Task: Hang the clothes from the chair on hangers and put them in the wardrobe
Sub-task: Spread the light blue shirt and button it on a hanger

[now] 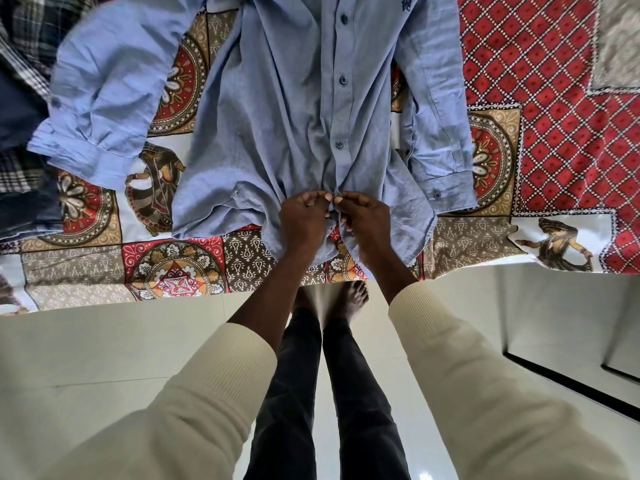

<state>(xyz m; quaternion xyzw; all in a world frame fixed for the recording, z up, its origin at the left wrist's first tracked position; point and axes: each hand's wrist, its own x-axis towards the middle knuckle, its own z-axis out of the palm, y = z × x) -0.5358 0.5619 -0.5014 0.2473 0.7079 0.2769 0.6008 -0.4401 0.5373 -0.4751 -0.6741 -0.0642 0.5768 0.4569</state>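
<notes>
Blue shirt (294, 109) flat, front up

Both arms extended forward, converging; left grip (304, 216) and right grip (363, 216) side by side, fingers curled, pinching.

A patterned bedsheet (180, 271) in red, brown and white covers the bed, printed with medallions and dancing figures; a grey blanket (620, 39) lies at its far right corner, pale floor tiles (104, 358) below

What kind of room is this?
Probably a bedroom: a blue shirt lies spread on a bed with a patterned bedsheet, more clothes piled beside it, over a pale tiled floor.
</notes>
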